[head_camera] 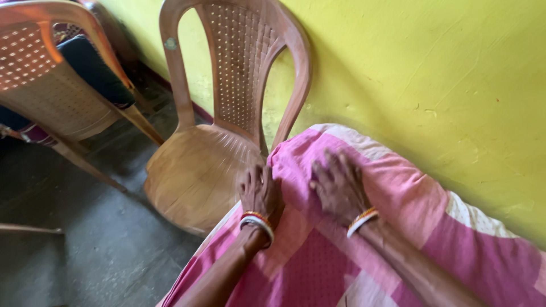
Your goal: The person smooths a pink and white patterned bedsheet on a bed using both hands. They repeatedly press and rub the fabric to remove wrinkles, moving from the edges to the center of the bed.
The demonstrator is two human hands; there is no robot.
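here a pink cloth (398, 227) is pressed flat by the left hand (259, 190) and right hand (338, 185), nothing gripped; likely soft, light, best taken at its folded edge.

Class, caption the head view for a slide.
Both hands, left and right, press a pink cloth beside a chair.

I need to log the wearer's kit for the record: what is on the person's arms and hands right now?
Both forearms are bare, no sleeves or gloves in view. The left hand has red and white bangles stacked at the wrist. The right hand has a white bangle edged with red and orange at its wrist. No rings can be made out.
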